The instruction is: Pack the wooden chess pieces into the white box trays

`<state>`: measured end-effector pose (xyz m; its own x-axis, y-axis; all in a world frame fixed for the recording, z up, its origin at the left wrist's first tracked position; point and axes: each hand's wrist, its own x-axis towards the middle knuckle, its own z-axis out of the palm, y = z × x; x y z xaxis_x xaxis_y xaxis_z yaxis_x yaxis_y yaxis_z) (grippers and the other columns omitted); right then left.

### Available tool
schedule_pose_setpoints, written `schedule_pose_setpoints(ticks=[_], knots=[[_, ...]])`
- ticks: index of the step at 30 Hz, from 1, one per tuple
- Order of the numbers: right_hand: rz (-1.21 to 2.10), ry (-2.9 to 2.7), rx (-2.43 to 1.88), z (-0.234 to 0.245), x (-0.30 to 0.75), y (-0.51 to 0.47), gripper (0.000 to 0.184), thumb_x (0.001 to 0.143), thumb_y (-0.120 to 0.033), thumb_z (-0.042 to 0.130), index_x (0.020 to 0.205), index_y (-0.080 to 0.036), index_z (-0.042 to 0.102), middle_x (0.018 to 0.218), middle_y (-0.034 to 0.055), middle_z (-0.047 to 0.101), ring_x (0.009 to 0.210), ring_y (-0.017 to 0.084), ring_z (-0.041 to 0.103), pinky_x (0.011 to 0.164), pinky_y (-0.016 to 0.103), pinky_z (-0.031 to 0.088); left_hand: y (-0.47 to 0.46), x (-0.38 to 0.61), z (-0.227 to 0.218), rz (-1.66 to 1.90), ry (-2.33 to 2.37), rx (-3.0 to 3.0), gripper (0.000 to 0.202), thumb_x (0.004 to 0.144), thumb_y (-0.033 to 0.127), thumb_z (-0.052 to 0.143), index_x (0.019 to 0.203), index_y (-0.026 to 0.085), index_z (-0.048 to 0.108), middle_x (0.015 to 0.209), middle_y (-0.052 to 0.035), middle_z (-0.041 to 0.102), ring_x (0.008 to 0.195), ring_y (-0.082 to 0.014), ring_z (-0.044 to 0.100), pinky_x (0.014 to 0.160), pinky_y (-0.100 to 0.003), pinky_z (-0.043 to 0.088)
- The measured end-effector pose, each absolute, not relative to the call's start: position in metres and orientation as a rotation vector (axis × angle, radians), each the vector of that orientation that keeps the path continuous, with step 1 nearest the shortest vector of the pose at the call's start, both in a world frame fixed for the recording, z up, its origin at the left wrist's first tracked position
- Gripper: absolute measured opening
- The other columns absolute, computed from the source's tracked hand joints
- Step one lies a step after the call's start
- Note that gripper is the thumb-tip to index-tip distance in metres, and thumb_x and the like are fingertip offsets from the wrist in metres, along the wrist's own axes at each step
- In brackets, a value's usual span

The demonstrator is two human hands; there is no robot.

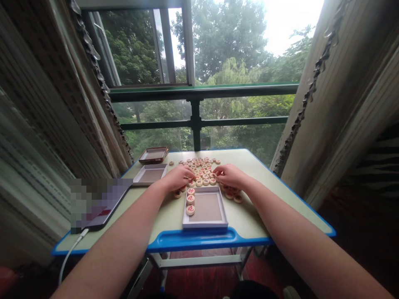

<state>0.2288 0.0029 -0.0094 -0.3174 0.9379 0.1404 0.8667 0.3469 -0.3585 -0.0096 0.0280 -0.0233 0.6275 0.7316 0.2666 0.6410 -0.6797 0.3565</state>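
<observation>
Many round wooden xiangqi pieces with red or dark characters lie in a loose pile on the table. My left hand is at the pile's left side, its fingers bent and closed at a piece by the fingertips. My right hand curls in at the right side, fingertips drawn together among the pieces; what they hold is hidden. Nearer to me stands a shallow white box tray. Three red-lettered pieces lie in a column along its left wall.
Another white box tray and a brown box lid lie at the back left. A laptop-like device, partly blurred out, with a white cable, sits at the left edge. The table has a blue rim; a window and green railing are behind.
</observation>
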Motion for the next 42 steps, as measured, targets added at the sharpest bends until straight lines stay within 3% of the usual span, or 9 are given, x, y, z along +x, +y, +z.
schedule_pose_setpoints(ticks=[4, 9, 13, 19, 24, 29, 34, 39, 42], knots=[[0.400, -2.326, -1.550, -0.009, 0.232, 0.002, 0.033, 0.073, -0.028, 0.056, 0.105, -0.023, 0.065, 0.095, 0.0021, 0.068, 0.074, 0.014, 0.059, 0.066, 0.022, 0.043, 0.027, -0.011, -0.024, 0.585, 1.185, 2.580, 0.024, 0.073, 0.022, 0.054, 0.089, 0.020, 0.071, 0.093, -0.0048, 0.063, 0.084, -0.0169, 0.058, 0.077, -0.026, 0.046], [0.302, -2.342, -1.529, -0.012, 0.232, 0.002, 0.030, 0.070, -0.024, 0.059, 0.098, -0.021, 0.067, 0.091, 0.0029, 0.068, 0.075, 0.015, 0.059, 0.068, 0.024, 0.044, 0.026, -0.011, -0.023, 0.585, 1.293, 2.582, 0.026, 0.074, 0.037, 0.056, 0.088, 0.020, 0.070, 0.086, -0.0052, 0.062, 0.080, -0.0184, 0.058, 0.074, -0.028, 0.044], [0.255, -2.341, -1.459, -0.013, 0.232, 0.003, 0.024, 0.073, -0.023, 0.057, 0.095, -0.021, 0.067, 0.092, 0.0033, 0.068, 0.081, 0.016, 0.059, 0.074, 0.025, 0.044, 0.025, -0.011, -0.022, 0.565, 1.279, 2.569, 0.025, 0.073, 0.031, 0.056, 0.090, 0.021, 0.070, 0.088, -0.0049, 0.061, 0.080, -0.0176, 0.057, 0.073, -0.026, 0.044], [0.249, -2.325, -1.466, -0.010, 0.232, 0.004, 0.031, 0.071, -0.018, 0.055, 0.100, -0.019, 0.066, 0.100, 0.0037, 0.067, 0.089, 0.018, 0.057, 0.078, 0.026, 0.043, 0.026, -0.011, -0.024, 0.583, 1.266, 2.548, 0.031, 0.067, 0.012, 0.051, 0.090, 0.021, 0.071, 0.091, -0.0039, 0.063, 0.083, -0.0166, 0.058, 0.075, -0.024, 0.045], [0.176, -2.106, -1.690, -0.014, 0.236, 0.012, 0.033, 0.075, -0.012, 0.043, 0.096, -0.017, 0.068, 0.100, 0.0064, 0.067, 0.090, 0.018, 0.058, 0.077, 0.025, 0.042, 0.026, -0.008, -0.024, 0.653, 1.204, 2.527, 0.028, 0.073, 0.018, 0.050, 0.092, 0.019, 0.071, 0.095, -0.0051, 0.064, 0.089, -0.0178, 0.058, 0.081, -0.026, 0.045], [-0.026, -2.085, -1.821, -0.017, 0.242, 0.018, 0.029, 0.075, -0.022, 0.048, 0.095, -0.019, 0.070, 0.105, 0.0109, 0.064, 0.097, 0.024, 0.054, 0.081, 0.031, 0.041, 0.025, -0.004, -0.023, 0.593, 1.007, 2.589, 0.029, 0.077, 0.017, 0.048, 0.093, 0.019, 0.071, 0.100, -0.0061, 0.065, 0.095, -0.0181, 0.055, 0.089, -0.028, 0.041], [0.096, -2.111, -1.879, -0.017, 0.244, 0.017, 0.028, 0.074, -0.023, 0.049, 0.092, -0.022, 0.071, 0.092, 0.0071, 0.068, 0.086, 0.020, 0.059, 0.073, 0.027, 0.042, 0.025, -0.004, -0.024, 0.613, 1.022, 2.586, 0.027, 0.079, 0.024, 0.049, 0.095, 0.019, 0.070, 0.099, -0.0082, 0.063, 0.094, -0.0189, 0.054, 0.086, -0.030, 0.043], [0.053, -2.160, -1.778, -0.017, 0.242, 0.015, 0.029, 0.074, -0.032, 0.053, 0.095, -0.021, 0.070, 0.097, 0.0067, 0.068, 0.091, 0.022, 0.056, 0.075, 0.027, 0.042, 0.026, -0.004, -0.024, 0.655, 1.096, 2.584, 0.020, 0.076, 0.023, 0.053, 0.082, 0.019, 0.072, 0.090, -0.0068, 0.065, 0.089, -0.0184, 0.056, 0.085, -0.031, 0.044], [0.103, -2.208, -1.791, -0.018, 0.242, 0.016, 0.027, 0.075, -0.032, 0.051, 0.092, -0.022, 0.070, 0.079, 0.0049, 0.069, 0.083, 0.020, 0.057, 0.074, 0.027, 0.041, 0.027, -0.005, -0.026, 0.702, 1.173, 2.596, 0.022, 0.077, 0.023, 0.052, 0.086, 0.018, 0.071, 0.093, -0.0069, 0.064, 0.090, -0.0187, 0.056, 0.086, -0.031, 0.044]])
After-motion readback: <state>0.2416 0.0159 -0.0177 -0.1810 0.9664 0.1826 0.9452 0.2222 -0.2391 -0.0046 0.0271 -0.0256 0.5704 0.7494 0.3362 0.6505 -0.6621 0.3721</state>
